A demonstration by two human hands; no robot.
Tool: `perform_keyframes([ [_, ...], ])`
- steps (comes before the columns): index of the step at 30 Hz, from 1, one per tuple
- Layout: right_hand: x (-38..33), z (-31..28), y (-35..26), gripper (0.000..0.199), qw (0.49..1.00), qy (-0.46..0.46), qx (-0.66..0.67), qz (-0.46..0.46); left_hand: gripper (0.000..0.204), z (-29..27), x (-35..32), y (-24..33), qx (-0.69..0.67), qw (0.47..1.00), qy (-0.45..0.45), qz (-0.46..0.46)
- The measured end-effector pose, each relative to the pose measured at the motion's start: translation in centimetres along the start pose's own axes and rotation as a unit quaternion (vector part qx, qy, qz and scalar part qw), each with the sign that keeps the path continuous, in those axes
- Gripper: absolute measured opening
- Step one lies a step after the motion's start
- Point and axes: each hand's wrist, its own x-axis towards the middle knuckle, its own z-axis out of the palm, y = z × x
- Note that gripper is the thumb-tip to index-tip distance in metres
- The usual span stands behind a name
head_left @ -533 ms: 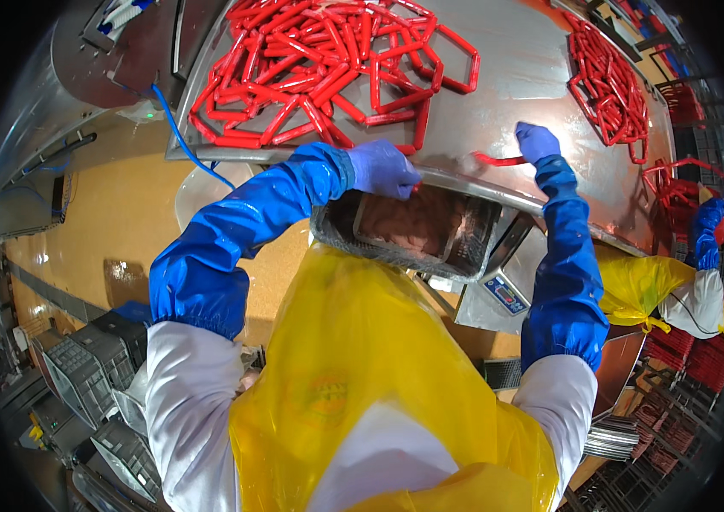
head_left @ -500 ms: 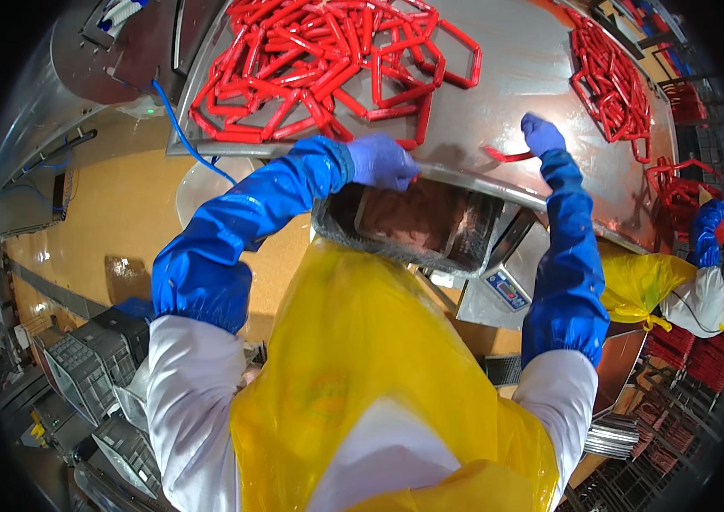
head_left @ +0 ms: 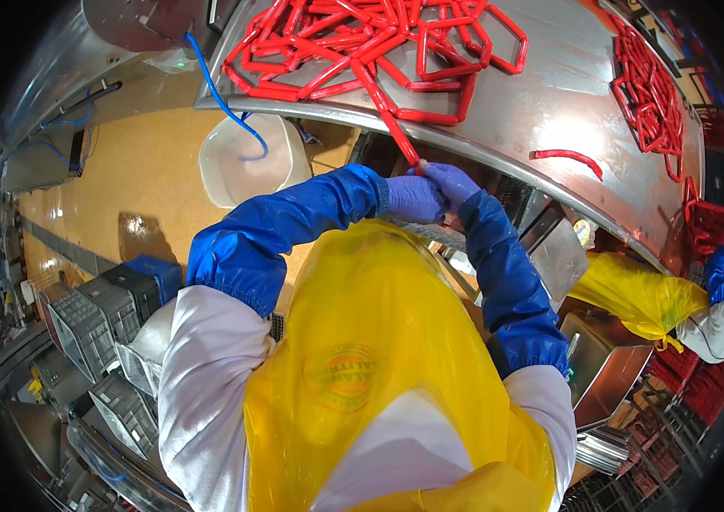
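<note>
Both gloved hands, left hand (head_left: 413, 199) and right hand (head_left: 450, 181), pinch a red sausage link (head_left: 402, 141) at the steel worktop (head_left: 567, 111) edge; tug hard and it'll probably tear.

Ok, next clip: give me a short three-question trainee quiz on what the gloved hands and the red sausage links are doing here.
1. True or false: the left hand and right hand, both in purple-blue gloves, are together at the front edge of the curved stainless steel table.
2. Which thing hangs over the table edge down to the hands?
A. the blue hose
B. a strand from the heap of red sausage links
C. the lone curved red sausage
3. Fill in: the person's apron is ____ in colour.

Key: 1 true; 2 B; 3 yellow.
</note>
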Motion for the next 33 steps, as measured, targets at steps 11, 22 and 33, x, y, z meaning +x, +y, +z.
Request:
perform_keyframes([
  [11,-1.6,-0.6,4.4,0.018,0.878,0.171,-0.358,-0.267,0.025,-4.7,-4.1,0.7,0.11,0.972,0.149,-0.146],
  [22,-4.7,4.6,2.7,0.004,0.651,0.26,-0.591,-0.4,0.018,-2.8,-3.9,5.5,-0.114,0.902,0.119,-0.398],
  [33,-4.3,2.6,2.3,0.011,0.55,0.174,-0.727,-0.371,0.019,-7.8,-8.1,7.6,0.041,0.944,0.021,-0.326],
])
